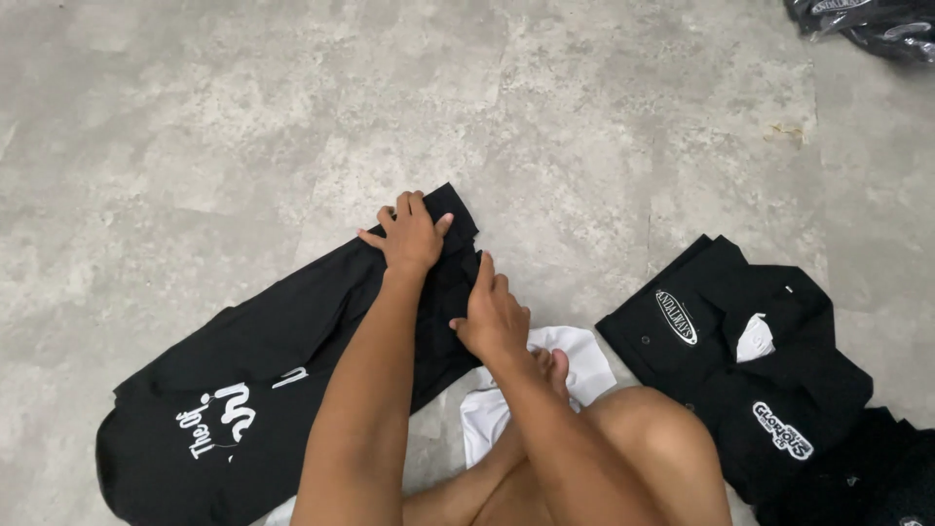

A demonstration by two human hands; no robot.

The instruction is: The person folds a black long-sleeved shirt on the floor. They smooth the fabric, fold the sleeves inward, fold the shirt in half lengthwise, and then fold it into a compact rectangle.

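Black printed shirt (263,375) lies flat on the grey floor (195,127), long axis running diagonally from lower left (white print end) up to the right, where the far end sits folded over under both hands. Left hand (411,234) is further out, right at the top corner of that fold, palm down, fingers spread and pressing flat on the cloth, so an open grip, nothing pinched as far as shows. Right hand (492,317) is nearer the body, just beside and below the left, edge-on against the fold's right side; fingers look extended along the fabric, thumb side hidden, so cannot tell if it pinches the edge. White cloth (575,365) lies under the person's foot and knee. Well apart to the right: a stack of black collared shirts (740,360) with white patches; bagged dark garments (867,24) at top right corner.
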